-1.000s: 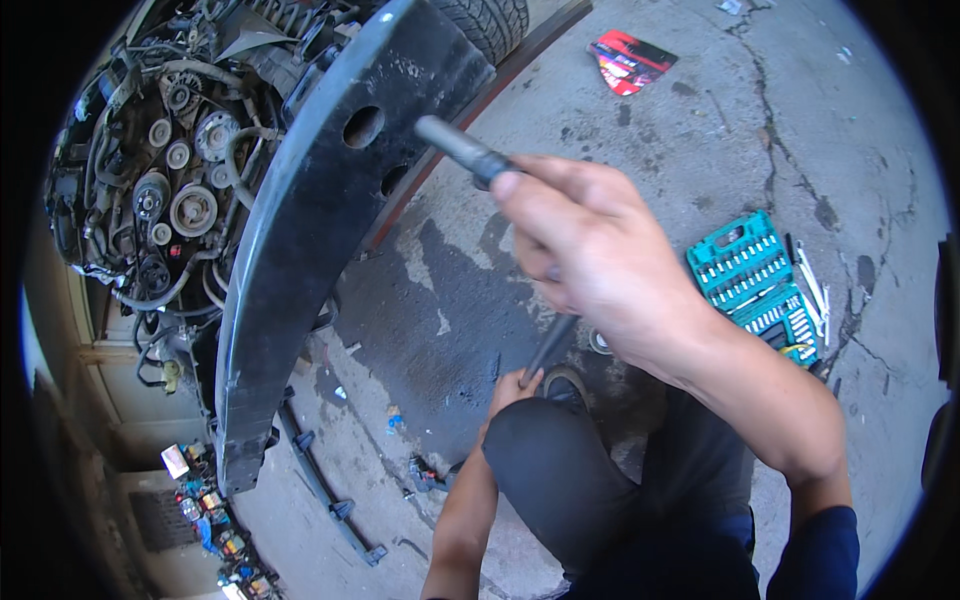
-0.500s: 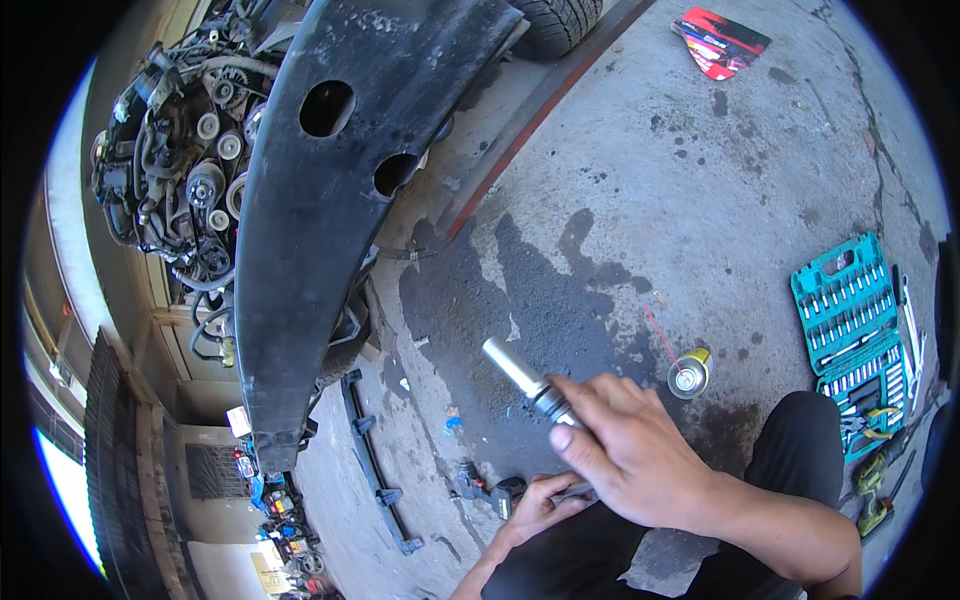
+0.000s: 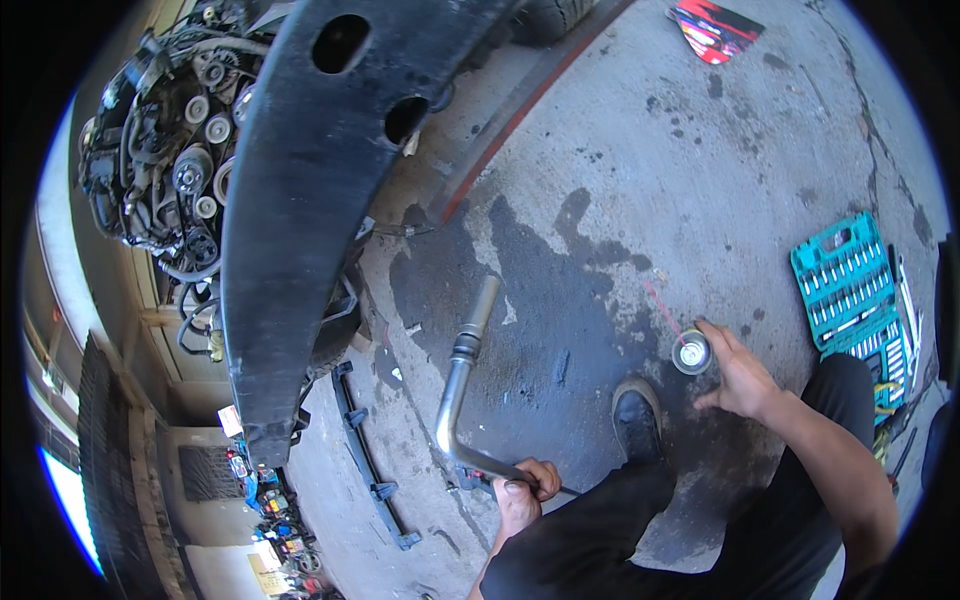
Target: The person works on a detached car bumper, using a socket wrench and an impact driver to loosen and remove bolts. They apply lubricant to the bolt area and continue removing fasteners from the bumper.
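Right hand (image 3: 742, 375) has left the socket wrench (image 3: 449, 424), lower centre, fingers now spread at the spray can (image 3: 692, 353), right of centre (contact unclear), so left hand (image 3: 520, 504) alone clamps the wrench.

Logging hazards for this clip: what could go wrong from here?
1. Right grip is open beside the can; a clumsy contact might tip it or bend the red straw.
2. Left grip holds the bent metal bar near one end, the far end sticking out; it could swing or twist.
3. The shoe is on dark-stained floor; if that is wet, footing might slip.
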`<state>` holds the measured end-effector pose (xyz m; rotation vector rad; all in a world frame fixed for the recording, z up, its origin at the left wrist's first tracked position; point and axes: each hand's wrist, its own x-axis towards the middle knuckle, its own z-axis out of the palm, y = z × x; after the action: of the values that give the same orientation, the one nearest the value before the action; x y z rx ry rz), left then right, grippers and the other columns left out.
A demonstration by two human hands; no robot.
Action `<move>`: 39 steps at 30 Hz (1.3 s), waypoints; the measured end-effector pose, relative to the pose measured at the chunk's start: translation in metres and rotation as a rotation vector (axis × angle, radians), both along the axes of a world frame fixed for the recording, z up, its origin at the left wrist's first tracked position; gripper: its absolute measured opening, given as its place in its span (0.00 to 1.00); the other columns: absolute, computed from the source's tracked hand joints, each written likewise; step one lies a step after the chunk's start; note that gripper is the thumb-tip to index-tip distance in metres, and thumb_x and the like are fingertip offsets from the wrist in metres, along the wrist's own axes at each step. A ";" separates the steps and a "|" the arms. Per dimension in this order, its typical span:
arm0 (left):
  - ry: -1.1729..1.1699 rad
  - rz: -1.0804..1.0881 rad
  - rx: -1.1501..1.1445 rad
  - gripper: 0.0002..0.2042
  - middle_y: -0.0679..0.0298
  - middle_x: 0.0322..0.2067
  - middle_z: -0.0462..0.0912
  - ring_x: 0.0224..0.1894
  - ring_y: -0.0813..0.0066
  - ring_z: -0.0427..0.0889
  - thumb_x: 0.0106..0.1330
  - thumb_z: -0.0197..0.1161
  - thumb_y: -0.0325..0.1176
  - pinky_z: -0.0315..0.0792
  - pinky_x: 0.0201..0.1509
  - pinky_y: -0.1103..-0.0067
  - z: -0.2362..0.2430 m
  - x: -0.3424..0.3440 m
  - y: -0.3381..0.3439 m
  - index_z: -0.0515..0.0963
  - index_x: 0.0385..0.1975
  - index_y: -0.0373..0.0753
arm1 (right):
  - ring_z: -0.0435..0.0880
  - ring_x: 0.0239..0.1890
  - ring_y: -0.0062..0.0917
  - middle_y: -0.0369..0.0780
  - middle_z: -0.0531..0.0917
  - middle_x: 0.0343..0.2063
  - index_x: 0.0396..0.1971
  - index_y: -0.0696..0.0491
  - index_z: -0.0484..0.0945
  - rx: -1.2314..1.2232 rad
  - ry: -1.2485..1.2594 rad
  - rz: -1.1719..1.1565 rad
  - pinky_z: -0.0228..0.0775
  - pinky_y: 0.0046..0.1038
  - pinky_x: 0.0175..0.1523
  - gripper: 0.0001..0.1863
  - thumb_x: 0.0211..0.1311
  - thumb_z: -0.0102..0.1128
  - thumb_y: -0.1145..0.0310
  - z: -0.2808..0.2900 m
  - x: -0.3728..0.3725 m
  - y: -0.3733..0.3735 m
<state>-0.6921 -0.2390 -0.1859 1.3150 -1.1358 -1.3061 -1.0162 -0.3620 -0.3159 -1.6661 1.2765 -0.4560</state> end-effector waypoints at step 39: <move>-0.200 0.413 -0.225 0.37 0.70 0.10 0.55 0.12 0.80 0.50 0.67 0.38 0.75 0.45 0.17 0.79 0.156 -0.012 -0.021 0.58 0.17 0.42 | 0.82 0.35 0.35 0.44 0.72 0.35 0.55 0.33 0.73 -1.320 -0.596 -0.491 0.82 0.32 0.29 0.38 0.39 0.79 0.66 0.284 0.080 -0.094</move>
<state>-0.7045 -0.2599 -0.0300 1.4379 -1.0393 -0.7385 -0.9364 -0.4559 -0.0319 -1.8748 0.8854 -2.2638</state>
